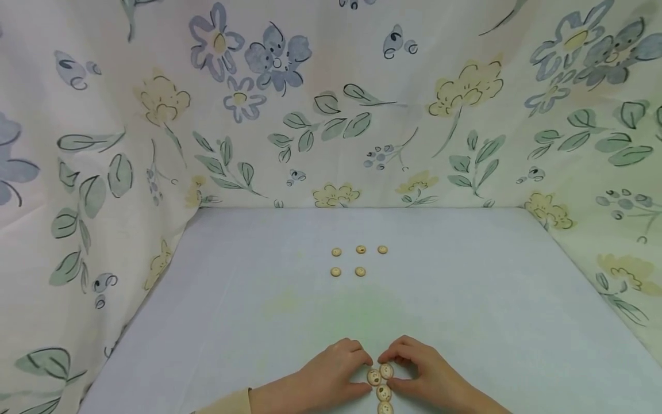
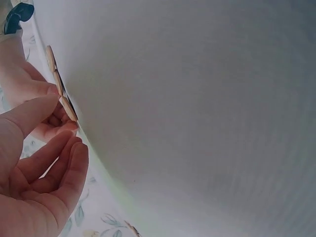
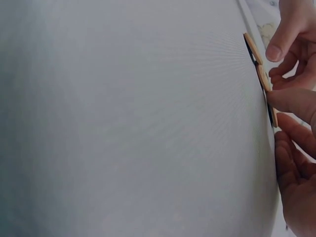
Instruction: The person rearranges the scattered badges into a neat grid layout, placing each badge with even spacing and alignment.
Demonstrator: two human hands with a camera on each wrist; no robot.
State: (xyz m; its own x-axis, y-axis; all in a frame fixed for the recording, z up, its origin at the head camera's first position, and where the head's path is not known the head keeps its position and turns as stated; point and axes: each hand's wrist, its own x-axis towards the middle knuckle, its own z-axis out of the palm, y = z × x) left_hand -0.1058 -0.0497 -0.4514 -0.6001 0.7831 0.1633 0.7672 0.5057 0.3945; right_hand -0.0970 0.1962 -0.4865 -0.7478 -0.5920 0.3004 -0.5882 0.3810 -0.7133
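Note:
Near the front edge of the table, several small round wooden discs with dark face-like marks lie close together. Two sit side by side, the left disc (image 1: 374, 377) and the right disc (image 1: 386, 370). Below them come a third disc (image 1: 384, 393) and a fourth disc (image 1: 385, 407) in a line. My right hand (image 1: 431, 371) pinches the right disc between thumb and index finger. Around the left disc, thumb and fingers of my left hand (image 1: 333, 371) are spread loosely, with a small gap at the fingertips. In the right wrist view, the left thumb (image 3: 274, 52) appears apart from the discs.
Farther back on the white table (image 1: 233, 299), more wooden discs lie in two rows, among them a back-row disc (image 1: 361, 249) and a front-row disc (image 1: 360, 271). A floral curtain (image 1: 331, 144) hangs along the back and both sides.

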